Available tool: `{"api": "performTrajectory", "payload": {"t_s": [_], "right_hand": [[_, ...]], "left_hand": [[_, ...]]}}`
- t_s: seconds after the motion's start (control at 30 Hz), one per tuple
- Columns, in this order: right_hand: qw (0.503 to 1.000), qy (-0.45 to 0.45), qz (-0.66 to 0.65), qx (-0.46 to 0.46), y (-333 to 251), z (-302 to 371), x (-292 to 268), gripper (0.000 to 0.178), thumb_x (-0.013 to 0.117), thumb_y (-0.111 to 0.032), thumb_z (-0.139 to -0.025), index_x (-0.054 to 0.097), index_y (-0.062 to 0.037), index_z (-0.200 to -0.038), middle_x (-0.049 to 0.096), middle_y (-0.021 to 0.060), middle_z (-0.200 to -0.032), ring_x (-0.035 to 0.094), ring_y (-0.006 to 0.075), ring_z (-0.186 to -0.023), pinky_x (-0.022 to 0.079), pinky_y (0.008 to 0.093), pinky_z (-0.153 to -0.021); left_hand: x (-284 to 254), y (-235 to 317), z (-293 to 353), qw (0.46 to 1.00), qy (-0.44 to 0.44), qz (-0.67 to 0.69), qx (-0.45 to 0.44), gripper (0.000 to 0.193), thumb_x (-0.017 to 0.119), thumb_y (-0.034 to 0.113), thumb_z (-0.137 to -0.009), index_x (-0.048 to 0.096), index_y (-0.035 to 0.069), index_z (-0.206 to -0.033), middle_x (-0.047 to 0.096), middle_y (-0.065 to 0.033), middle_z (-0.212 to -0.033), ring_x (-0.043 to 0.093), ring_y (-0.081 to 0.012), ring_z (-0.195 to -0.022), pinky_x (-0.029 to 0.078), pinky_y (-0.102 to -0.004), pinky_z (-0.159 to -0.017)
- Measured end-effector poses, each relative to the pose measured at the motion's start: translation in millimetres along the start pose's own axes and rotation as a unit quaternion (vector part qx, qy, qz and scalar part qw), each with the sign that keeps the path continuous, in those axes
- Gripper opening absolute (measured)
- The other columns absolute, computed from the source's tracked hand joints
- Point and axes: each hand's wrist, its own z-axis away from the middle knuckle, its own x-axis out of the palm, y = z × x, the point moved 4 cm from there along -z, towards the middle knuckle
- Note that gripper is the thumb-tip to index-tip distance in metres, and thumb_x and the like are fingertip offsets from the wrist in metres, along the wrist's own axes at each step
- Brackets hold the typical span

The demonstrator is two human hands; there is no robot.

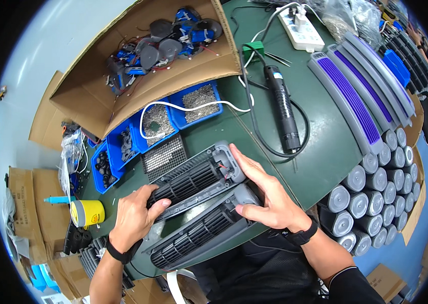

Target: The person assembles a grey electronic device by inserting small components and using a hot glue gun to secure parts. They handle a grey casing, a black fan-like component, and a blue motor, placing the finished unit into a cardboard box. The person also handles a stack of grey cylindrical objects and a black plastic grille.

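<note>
Two long grey plastic fan housings lie side by side before me, tilted up to the right. In the far housing (231,162) sits a black ribbed fan rotor (188,182), with a thin red wire at its right end. The near housing (247,195) carries a similar black fan rotor (193,235). My left hand (135,215) is closed on the left end of the far housing, thumb on the near side. My right hand (272,197) spans the right ends: its fingers lie against the far housing, and its thumb rests at the near one.
Beyond them stand blue bins (173,114) of small metal parts and a cardboard box (87,96) of motors. A black electric screwdriver (282,109), power strip (300,30) and grey-purple covers (348,96) lie right. Grey cylinders (376,180) are stacked beside the table; a yellow tub (90,213) stands left.
</note>
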Motion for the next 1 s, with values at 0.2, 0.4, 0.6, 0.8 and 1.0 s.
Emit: {"api": "performTrajectory", "payload": {"t_s": [0.2, 0.4, 0.6, 0.8, 1.0], "right_hand": [[0.998, -0.009, 0.044, 0.037, -11, -1, -3, 0.104, 0.074, -0.005, -0.072, 0.03, 0.0016, -0.166, 0.033, 0.0242, -0.171, 0.035, 0.0389, -0.156, 0.026, 0.0447, -0.129], [0.999, 0.028, 0.023, 0.04, -2, -11, -4, 0.1, 0.071, -0.003, -0.072, 0.031, 0.0038, -0.164, 0.038, 0.0251, -0.167, 0.036, 0.0378, -0.156, 0.027, 0.0427, -0.127], [0.996, 0.046, 0.016, 0.072, -12, -6, -5, 0.111, 0.065, -0.005, -0.069, 0.015, 0.0054, -0.168, 0.031, 0.0284, -0.17, 0.029, 0.037, -0.16, 0.022, 0.0421, -0.129], [0.994, 0.012, 0.014, 0.11, -15, 1, -8, 0.105, 0.065, -0.002, -0.066, 0.029, 0.008, -0.164, 0.033, 0.0296, -0.169, 0.031, 0.04, -0.159, 0.023, 0.0419, -0.128], [0.994, 0.009, 0.011, 0.105, -14, 0, -8, 0.104, 0.065, -0.002, -0.066, 0.03, 0.0091, -0.163, 0.033, 0.03, -0.168, 0.032, 0.0399, -0.158, 0.024, 0.0406, -0.128]], "left_hand": [[-3, -10, -8, 0.999, -0.033, -0.001, 0.021, 0.045, 0.072, 0.04, -0.098, 0.068, -0.002, -0.114, 0.07, -0.0243, -0.087, 0.069, -0.0442, -0.08, 0.054, -0.047, -0.072], [-3, -8, -13, 0.999, -0.014, 0.006, 0.047, 0.047, 0.075, 0.042, -0.096, 0.068, -0.001, -0.113, 0.071, -0.024, -0.086, 0.07, -0.0429, -0.079, 0.055, -0.0467, -0.07], [1, 1, -19, 0.998, -0.02, 0.032, 0.048, 0.046, 0.076, 0.04, -0.096, 0.069, -0.002, -0.112, 0.071, -0.0234, -0.085, 0.07, -0.0428, -0.077, 0.055, -0.0468, -0.069], [7, 0, -11, 0.996, -0.042, 0.061, 0.04, 0.045, 0.078, 0.036, -0.095, 0.069, -0.004, -0.112, 0.072, -0.0227, -0.083, 0.071, -0.0416, -0.076, 0.056, -0.0453, -0.068], [8, 1, -15, 0.996, -0.03, 0.057, 0.061, 0.047, 0.078, 0.039, -0.095, 0.068, -0.005, -0.107, 0.071, -0.0216, -0.082, 0.07, -0.0404, -0.073, 0.055, -0.0463, -0.064]]}}
